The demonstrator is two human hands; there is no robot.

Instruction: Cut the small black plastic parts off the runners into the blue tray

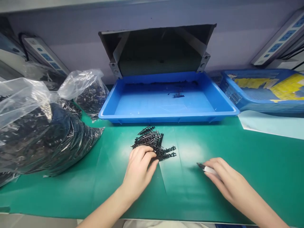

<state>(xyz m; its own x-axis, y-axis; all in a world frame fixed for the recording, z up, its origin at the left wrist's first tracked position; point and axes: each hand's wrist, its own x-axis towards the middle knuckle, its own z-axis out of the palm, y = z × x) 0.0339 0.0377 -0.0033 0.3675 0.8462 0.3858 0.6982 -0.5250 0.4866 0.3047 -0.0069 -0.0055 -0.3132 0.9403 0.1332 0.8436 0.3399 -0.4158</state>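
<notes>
A pile of thin black plastic strips, with rows of small openings, lies on the green work surface. At the pile's near edge is my left hand, its thumb and fingers curled together around some of the strips. What exactly sits under those fingertips is partly hidden. Two strips stick out from the pile to the right. Well to the right, my right hand is closed around a small white-handled tool with a dark pointed tip directed left, held just above the surface.
A shallow blue tray stands behind the pile, with a few black pieces inside, below a dark chute opening. Clear plastic bags of black parts crowd the left. A blue basket with yellow labels and a pale sheet are at right.
</notes>
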